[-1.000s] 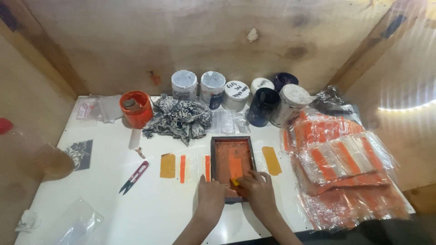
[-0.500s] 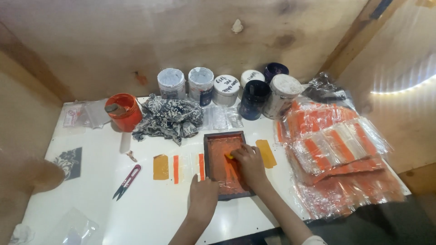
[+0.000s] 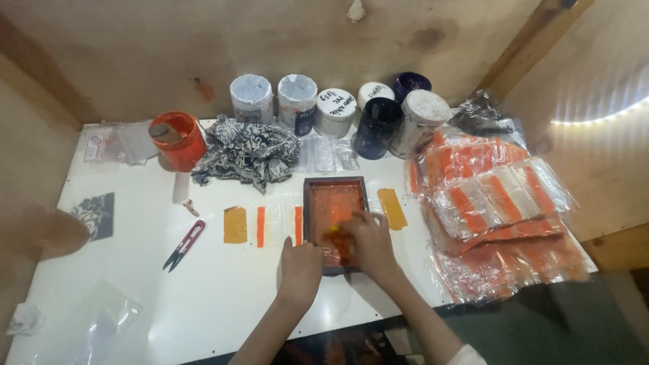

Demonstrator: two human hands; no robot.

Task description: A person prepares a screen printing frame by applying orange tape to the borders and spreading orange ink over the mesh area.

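A small dark wooden frame (image 3: 336,184) with an orange-stained screen lies on the white table (image 3: 223,290). My left hand (image 3: 300,269) presses flat on the table at the frame's near left corner. My right hand (image 3: 369,240) rests on the screen, fingers closed around a small orange-smeared scraper (image 3: 336,234). An orange strip (image 3: 260,226) and a yellow patch (image 3: 235,225) lie just left of the frame. Another orange strip (image 3: 298,225) sits against the frame's left side, and a yellow patch (image 3: 392,208) lies to its right.
Several paint jars (image 3: 336,111) stand along the back wall. A patterned rag (image 3: 247,153) and an orange tub (image 3: 177,140) sit at the back left. Thread snips (image 3: 183,245) lie to the left. A heap of clear packets with orange pieces (image 3: 497,213) fills the right side.
My right hand has slid back down the screen toward me, from the upper part to the lower half. My left hand stays at the frame's near left corner.
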